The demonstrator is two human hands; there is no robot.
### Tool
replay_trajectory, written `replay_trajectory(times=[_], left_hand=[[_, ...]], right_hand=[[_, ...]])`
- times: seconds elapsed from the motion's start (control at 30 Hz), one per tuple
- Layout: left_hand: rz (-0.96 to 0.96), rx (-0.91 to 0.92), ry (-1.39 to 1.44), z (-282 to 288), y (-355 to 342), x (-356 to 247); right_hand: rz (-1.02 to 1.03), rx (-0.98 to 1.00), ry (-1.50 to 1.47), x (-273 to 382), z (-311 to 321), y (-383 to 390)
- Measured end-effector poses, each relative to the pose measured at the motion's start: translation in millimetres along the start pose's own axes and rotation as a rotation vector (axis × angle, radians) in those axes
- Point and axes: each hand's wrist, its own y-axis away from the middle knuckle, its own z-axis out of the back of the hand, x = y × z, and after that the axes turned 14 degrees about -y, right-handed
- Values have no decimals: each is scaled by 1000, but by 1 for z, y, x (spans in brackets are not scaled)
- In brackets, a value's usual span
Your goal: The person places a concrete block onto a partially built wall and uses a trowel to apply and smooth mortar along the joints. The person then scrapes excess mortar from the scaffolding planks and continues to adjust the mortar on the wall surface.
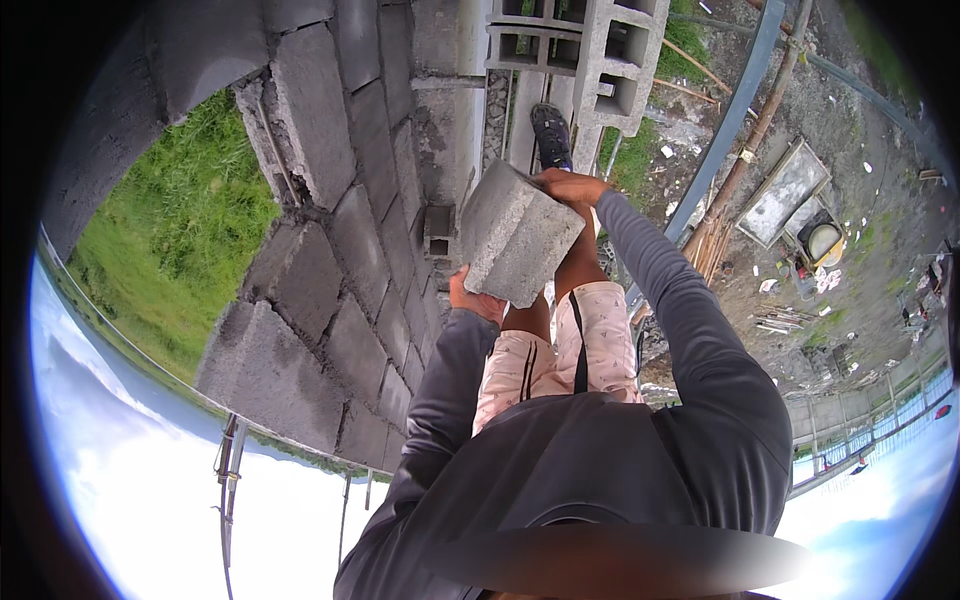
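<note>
At the middle of the head view, just in front of the bare legs: one gray concrete block (522, 238), tilted, held up between both hands. Grasped at its lower left corner by the left hand (478, 297), with fingers curled around the edge and partly hidden by the block; grasped at its upper right end by the right hand (572, 187), with fingertips too hidden to trace. Coarse and grainy in texture, boxy in shape, with a shallow lengthwise step along the face. Worn above and below: smooth dark gray long sleeves (665, 270); pale pink shorts (612, 325) with dark stripes and a small printed motif, too fine to make out; a dark shoe (551, 138) on a narrow walkway (524, 122). To the left: a wall (362, 240) of rough gray blocks in mortared courses, ragged-edged beside bright green grass (185, 210). At top right: hollow blocks (605, 95) with squarish cells, stacked near the walkway. Farther right: a straight blue-gray metal bar (737, 95), a round brown pole (775, 105), and, on gritty gray ground (870, 290), a shallow rectangular tray (775, 205) crusted gray, near a rounded container (822, 240).
</note>
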Motion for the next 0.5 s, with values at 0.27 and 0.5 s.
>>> replay_trajectory(times=[0.27, 0.5], left_hand=[[-96, 20, 133, 29, 25, 14], [-172, -38, 284, 83, 12, 14]], right_hand=[[155, -29, 76, 7, -34, -20], [120, -211, 506, 136, -91, 25]])
